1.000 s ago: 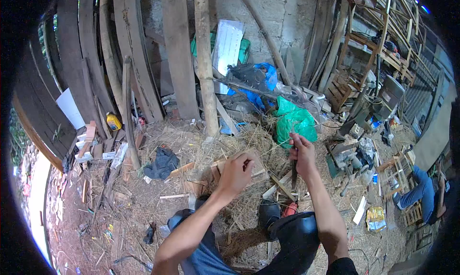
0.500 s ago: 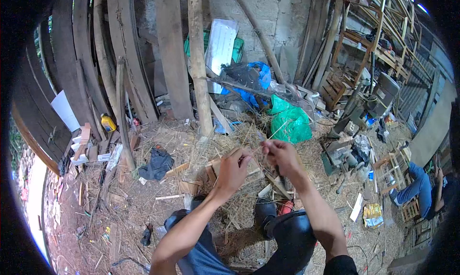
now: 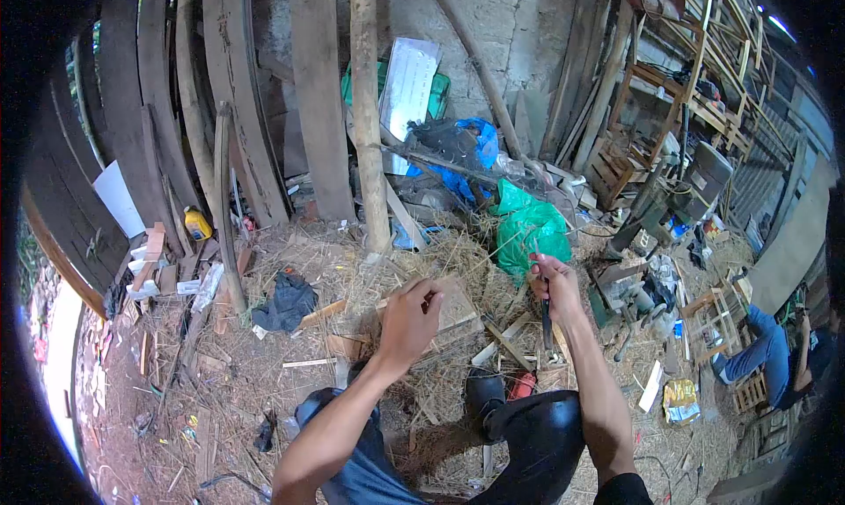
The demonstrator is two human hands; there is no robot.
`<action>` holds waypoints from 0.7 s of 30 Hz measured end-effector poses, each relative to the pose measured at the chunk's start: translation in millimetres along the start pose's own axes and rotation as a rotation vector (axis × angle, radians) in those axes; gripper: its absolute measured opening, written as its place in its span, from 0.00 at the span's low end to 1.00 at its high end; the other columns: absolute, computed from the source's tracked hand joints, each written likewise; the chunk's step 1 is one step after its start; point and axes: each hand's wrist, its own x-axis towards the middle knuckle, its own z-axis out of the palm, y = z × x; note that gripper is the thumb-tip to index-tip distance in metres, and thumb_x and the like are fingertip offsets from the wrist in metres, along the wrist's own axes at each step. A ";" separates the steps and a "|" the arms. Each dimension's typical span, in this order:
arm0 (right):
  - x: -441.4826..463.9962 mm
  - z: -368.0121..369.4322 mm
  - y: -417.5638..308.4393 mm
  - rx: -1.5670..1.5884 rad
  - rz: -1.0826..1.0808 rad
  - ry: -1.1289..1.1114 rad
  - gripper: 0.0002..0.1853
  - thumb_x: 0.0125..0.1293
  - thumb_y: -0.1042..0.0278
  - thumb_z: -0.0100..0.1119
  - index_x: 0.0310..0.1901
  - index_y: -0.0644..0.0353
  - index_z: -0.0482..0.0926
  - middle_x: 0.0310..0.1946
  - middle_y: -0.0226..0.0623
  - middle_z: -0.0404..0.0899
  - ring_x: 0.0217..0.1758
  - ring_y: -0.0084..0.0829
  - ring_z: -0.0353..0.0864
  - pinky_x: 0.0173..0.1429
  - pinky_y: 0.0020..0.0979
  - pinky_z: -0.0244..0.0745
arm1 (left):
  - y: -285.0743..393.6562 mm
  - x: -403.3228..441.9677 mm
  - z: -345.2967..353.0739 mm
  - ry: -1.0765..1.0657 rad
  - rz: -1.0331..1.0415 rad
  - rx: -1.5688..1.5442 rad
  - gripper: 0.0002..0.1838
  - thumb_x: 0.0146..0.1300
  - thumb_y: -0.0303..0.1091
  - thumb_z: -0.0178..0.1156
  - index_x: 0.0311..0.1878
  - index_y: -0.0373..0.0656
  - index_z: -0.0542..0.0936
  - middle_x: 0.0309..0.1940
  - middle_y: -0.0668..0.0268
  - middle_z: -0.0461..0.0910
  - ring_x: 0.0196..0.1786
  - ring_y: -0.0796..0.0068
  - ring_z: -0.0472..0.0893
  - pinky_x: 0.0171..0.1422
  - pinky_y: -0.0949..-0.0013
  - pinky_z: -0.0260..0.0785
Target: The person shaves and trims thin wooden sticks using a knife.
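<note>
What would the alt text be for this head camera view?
A person's right hand grips a thin dark tool, and the left hand is held curled beside it, above a straw-littered floor. A green plastic bag lies ahead, tall planks stand at the back, and another person in jeans is at the picture's right edge.

Looks like a slim tool [image 3: 547,327], dark along its lower length, with something thin poking above the fingers of the right hand [image 3: 556,287]; stands nearly upright, partly hidden in their grip. Lies near the left hand [image 3: 410,322], low amid straw [image 3: 436,375], as a pale, flat-topped wooden piece [image 3: 459,306].
</note>
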 end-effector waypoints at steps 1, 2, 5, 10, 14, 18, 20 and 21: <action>-3.8 7.5 -1.8 -0.074 -0.024 0.021 0.12 0.68 0.61 0.54 0.46 0.61 0.75 0.23 0.21 0.71 0.15 0.12 0.56 0.18 0.17 0.49 | 2.2 3.4 -1.0 0.016 -0.027 -0.036 0.06 0.58 0.26 0.57 0.36 0.34 0.76 0.29 0.53 0.77 0.29 0.57 0.77 0.36 0.63 0.68; -3.1 11.2 2.5 -0.076 -0.019 0.018 0.12 0.68 0.61 0.54 0.46 0.61 0.75 0.23 0.21 0.71 0.15 0.12 0.56 0.18 0.17 0.49 | 3.6 4.4 -1.7 0.031 -0.057 -0.072 0.06 0.59 0.27 0.57 0.37 0.34 0.77 0.29 0.54 0.78 0.27 0.60 0.78 0.35 0.64 0.69; -2.4 28.4 14.9 -0.434 -0.117 -0.034 0.11 0.68 0.65 0.53 0.45 0.63 0.76 0.22 0.26 0.74 0.15 0.16 0.60 0.20 0.22 0.54 | -0.6 9.2 -3.5 0.065 -0.083 -0.105 0.06 0.59 0.28 0.58 0.38 0.35 0.78 0.28 0.56 0.80 0.24 0.66 0.78 0.31 0.66 0.69; -27.9 52.4 -1.0 -0.947 -0.488 -0.236 0.09 0.69 0.69 0.48 0.38 0.65 0.77 0.20 0.30 0.75 0.20 0.22 0.72 0.27 0.29 0.65 | -4.9 9.9 -2.0 0.095 -0.074 -0.128 0.08 0.61 0.31 0.59 0.39 0.37 0.79 0.26 0.60 0.80 0.25 0.73 0.75 0.31 0.70 0.67; -7.3 48.5 18.3 -0.492 -0.509 -0.205 0.10 0.70 0.67 0.48 0.46 0.62 0.75 0.21 0.30 0.74 0.20 0.21 0.70 0.24 0.27 0.64 | -3.9 9.8 -5.3 0.045 -0.115 -0.137 0.08 0.62 0.32 0.58 0.40 0.38 0.79 0.25 0.61 0.79 0.23 0.76 0.75 0.30 0.71 0.66; -39.9 82.1 -4.1 -0.146 -0.128 -0.467 0.19 0.70 0.64 0.48 0.60 0.57 0.63 0.25 0.28 0.73 0.18 0.15 0.61 0.21 0.18 0.56 | -1.1 10.3 0.4 0.041 -0.083 -0.166 0.09 0.62 0.33 0.58 0.41 0.38 0.79 0.25 0.62 0.79 0.24 0.76 0.75 0.30 0.72 0.66; -37.7 84.0 3.6 -0.078 -0.043 -0.507 0.17 0.70 0.64 0.49 0.58 0.58 0.65 0.25 0.28 0.73 0.17 0.14 0.59 0.21 0.18 0.55 | 11.4 8.8 -1.3 -0.021 -0.161 -0.195 0.09 0.62 0.33 0.58 0.40 0.38 0.79 0.24 0.62 0.79 0.25 0.77 0.77 0.30 0.72 0.66; -39.0 85.7 3.0 -0.007 0.043 -0.544 0.16 0.70 0.64 0.49 0.56 0.58 0.66 0.26 0.28 0.73 0.17 0.13 0.58 0.20 0.18 0.53 | 12.1 7.5 0.6 -0.023 -0.163 -0.197 0.09 0.62 0.33 0.58 0.40 0.38 0.79 0.24 0.62 0.79 0.25 0.77 0.77 0.30 0.72 0.66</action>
